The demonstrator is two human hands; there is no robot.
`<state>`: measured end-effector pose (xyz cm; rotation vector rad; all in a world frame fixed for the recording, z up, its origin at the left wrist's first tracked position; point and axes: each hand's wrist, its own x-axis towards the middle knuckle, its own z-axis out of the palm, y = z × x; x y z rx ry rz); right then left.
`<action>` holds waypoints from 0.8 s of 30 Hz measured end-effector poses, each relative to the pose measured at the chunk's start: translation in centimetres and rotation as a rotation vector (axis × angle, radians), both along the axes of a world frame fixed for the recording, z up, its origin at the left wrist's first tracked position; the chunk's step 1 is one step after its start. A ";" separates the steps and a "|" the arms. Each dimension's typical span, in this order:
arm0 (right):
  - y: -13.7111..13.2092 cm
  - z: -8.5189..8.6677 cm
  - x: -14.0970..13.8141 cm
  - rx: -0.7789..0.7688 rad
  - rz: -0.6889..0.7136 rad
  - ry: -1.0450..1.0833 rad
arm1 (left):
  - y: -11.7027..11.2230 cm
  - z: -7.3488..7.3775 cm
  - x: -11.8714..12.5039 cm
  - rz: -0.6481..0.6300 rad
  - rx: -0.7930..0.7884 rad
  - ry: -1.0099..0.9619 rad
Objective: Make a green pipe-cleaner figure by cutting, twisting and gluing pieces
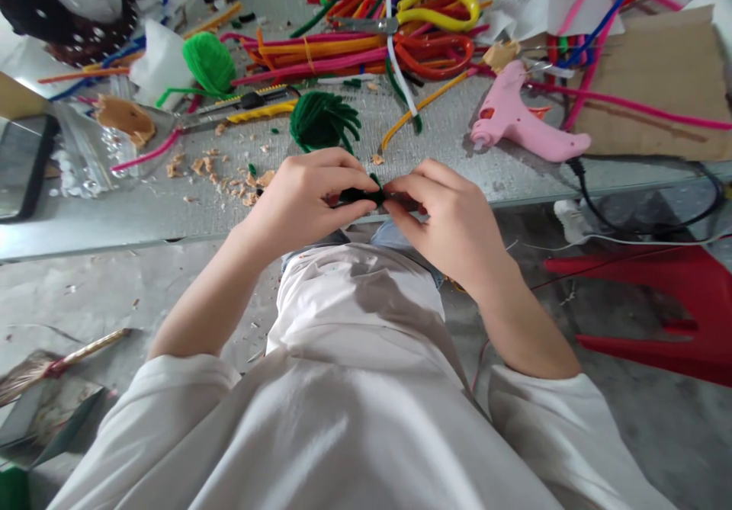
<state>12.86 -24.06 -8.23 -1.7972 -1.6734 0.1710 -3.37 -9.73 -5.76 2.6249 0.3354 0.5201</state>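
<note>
My left hand [309,197] and my right hand [443,216] meet at the near edge of the grey table [114,213]. Both pinch a small dark green pipe cleaner piece [366,192] between their fingertips; most of it is hidden by the fingers. Just beyond the hands a dark green pipe cleaner coil [321,120] lies on the table. A light green coil [210,62] sits further back to the left.
A pink glue gun [518,125] lies to the right, its black cord [646,224] hanging over the edge. Yellow scissors [438,3] and orange scissors [438,54] rest on a heap of coloured pipe cleaners [320,49]. A phone [20,163] at left, cardboard [657,83] at right, a red stool [675,304] below.
</note>
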 end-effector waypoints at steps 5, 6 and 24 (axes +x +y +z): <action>-0.1 -0.6 0.0 0.063 0.004 0.019 | 0.1 1.1 -0.4 -0.001 0.056 0.020; -0.1 -0.7 0.0 0.071 0.003 0.019 | 0.1 1.1 -0.4 -0.012 0.074 0.032; 0.2 -0.6 -0.2 0.042 -0.001 -0.037 | 0.1 -0.1 0.4 -0.007 0.104 0.077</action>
